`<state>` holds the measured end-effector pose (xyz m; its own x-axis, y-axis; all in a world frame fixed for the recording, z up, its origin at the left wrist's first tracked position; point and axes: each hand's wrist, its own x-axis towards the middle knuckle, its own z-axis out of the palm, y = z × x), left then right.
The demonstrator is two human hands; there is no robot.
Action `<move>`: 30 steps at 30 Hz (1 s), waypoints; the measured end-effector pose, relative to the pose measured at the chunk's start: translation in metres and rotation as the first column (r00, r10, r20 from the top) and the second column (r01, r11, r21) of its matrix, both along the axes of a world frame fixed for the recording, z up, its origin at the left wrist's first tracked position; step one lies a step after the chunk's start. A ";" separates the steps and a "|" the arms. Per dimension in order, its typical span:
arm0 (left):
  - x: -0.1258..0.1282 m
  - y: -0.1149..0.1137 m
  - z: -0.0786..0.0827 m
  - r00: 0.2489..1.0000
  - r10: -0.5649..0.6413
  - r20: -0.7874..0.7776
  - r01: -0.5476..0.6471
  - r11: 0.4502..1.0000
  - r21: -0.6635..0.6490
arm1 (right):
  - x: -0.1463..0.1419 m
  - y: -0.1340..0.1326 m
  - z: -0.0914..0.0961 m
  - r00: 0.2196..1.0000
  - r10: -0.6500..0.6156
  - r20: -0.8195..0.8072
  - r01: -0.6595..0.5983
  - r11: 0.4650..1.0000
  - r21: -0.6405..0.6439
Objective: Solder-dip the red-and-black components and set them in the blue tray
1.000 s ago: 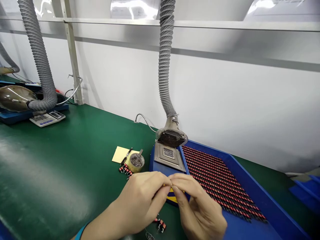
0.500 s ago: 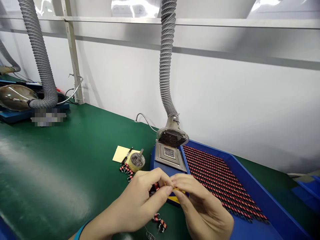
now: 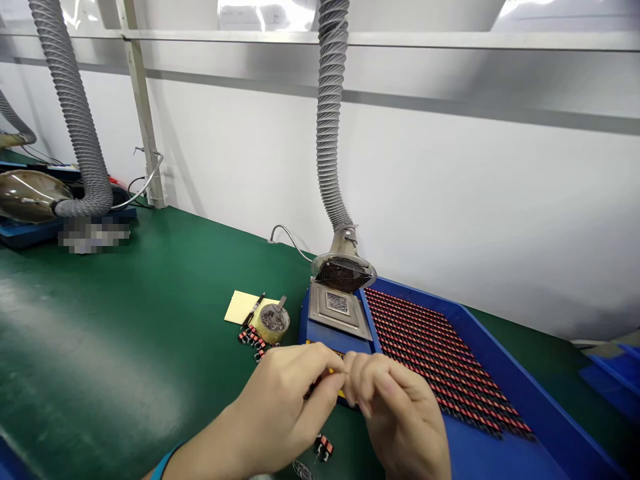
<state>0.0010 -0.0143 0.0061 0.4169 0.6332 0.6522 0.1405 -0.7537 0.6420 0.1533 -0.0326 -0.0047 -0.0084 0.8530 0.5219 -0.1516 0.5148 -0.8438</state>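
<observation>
My left hand (image 3: 285, 407) and my right hand (image 3: 400, 417) meet fingertip to fingertip low in the middle, both pinched on a small dark and yellow part (image 3: 330, 381) that their fingers mostly hide. They hover just in front of a blue solder pot (image 3: 336, 319) with a square metal top. To the right lies a blue tray (image 3: 505, 373) filled with rows of red and black components (image 3: 435, 353). A few loose red and black components (image 3: 323, 447) lie on the green mat under my hands.
A grey fume hose with a round grille (image 3: 343, 273) hangs over the pot. Left of it are a small cup of metal bits (image 3: 273, 323), a yellow note (image 3: 241, 307), a pen and more loose components (image 3: 253, 339). Another hose (image 3: 75, 113) and hood stand far left.
My right hand has curled its fingers more tightly and shifted slightly left over the part. The left hand keeps its pinch in nearly the same place.
</observation>
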 end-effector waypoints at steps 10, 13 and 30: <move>-0.003 0.001 0.006 0.993 -0.117 0.033 0.122 0.939 -0.321 | -0.005 -0.002 -0.003 0.971 -0.212 0.107 0.189 0.963 0.190; -0.003 0.002 0.008 0.992 -0.121 0.017 0.120 0.936 -0.332 | -0.003 -0.002 -0.001 0.963 -0.262 -0.062 0.268 0.954 0.133; 0.007 0.011 -0.008 0.854 -0.088 0.513 0.408 0.726 -0.554 | -0.036 0.002 -0.006 0.840 -0.133 -0.526 -0.169 0.857 -0.487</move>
